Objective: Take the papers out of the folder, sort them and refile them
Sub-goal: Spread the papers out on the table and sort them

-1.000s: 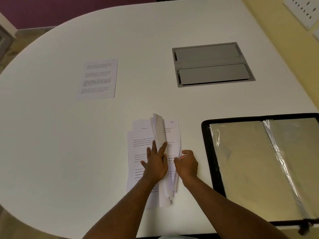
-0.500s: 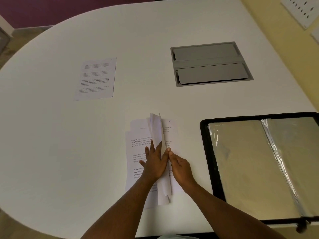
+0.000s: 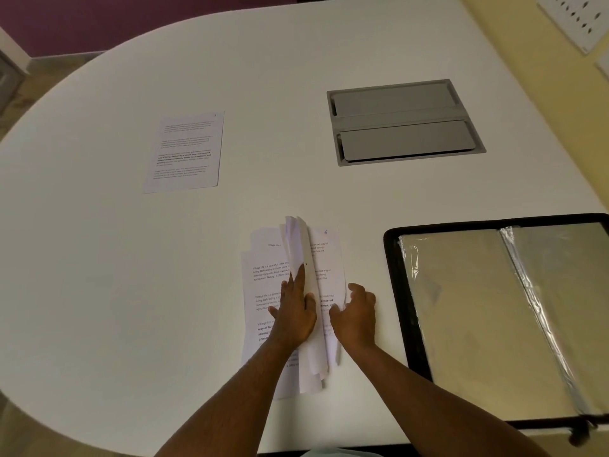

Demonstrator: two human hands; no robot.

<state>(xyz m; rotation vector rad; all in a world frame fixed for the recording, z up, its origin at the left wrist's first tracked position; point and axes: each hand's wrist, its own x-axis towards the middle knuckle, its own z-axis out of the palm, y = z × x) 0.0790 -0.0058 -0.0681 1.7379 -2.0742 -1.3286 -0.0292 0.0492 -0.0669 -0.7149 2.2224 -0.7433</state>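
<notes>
**remote_op:** So the stack of papers (image 3: 263, 291) was lying on the white table (image 3: 131, 291) right at the near edge, printed side up, a bit fanned out. A few sheets in the middle (image 3: 304, 245) were turned up on edge like a half-flipped page, and the sheet under them on the right had a handwritten 6 (image 3: 326, 232) in its top corner.

**binderfan:** And the hands?

**remote_op:** From my feed, the left hand (image 3: 296, 311) was flat on the left part of the stack, fingers straight and pressed against the upturned sheets, propping them up. The right hand (image 3: 357, 316) sat at the stack's right edge with the fingers curled. It looked like it had that edge of the paper pinched, but honestly I couldn't tell for sure, the fingertips were hidden from the camera.

**binderfan:** Where was the folder?

**remote_op:** The folder (image 3: 393, 291) was open just to the right of the stack, near but not touching. Black rim, shiny clear sleeves (image 3: 461, 308) spread across it, partly cut off by the frame. One single printed sheet (image 3: 186, 151) sat well apart, further back on the left. Behind the stack to the right there was a grey hatch (image 3: 403, 122) set into the tabletop, both flaps closed.
</notes>
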